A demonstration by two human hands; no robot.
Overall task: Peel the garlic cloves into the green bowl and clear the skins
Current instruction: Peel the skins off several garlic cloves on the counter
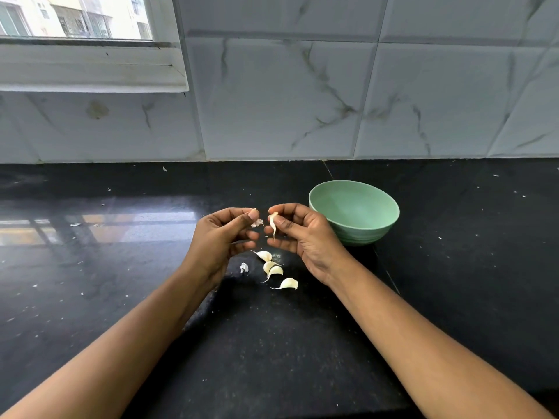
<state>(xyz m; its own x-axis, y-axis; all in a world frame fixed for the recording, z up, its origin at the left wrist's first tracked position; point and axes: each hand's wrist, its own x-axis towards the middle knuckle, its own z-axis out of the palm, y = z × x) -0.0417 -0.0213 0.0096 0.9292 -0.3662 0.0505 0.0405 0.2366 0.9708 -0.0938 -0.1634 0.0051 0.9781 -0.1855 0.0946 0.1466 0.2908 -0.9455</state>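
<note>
Clove (273,222): pinched between the thumb and fingertips of your right hand (302,237), held above the bench (121,267). Its long axis is near vertical and the thin tail points down.

Your left hand (220,237) sits just beside it on the left, thumb and forefinger pinching a skin flake (257,222). Flake and clove appear just apart.

Green bowl (363,231): right of and behind the right hand, near it. That hand is the nearer one for the drop, and the way over the rim looks open.

Under the hands, four more cloves (275,271) lie clustered on the bench, with a loose skin (244,267) just left of them.

Judgement: peeling is partway. How much skin is on the held clove cannot be told. Drop discards to the left, away from the cluster. The near bench edge is not in view.
</note>
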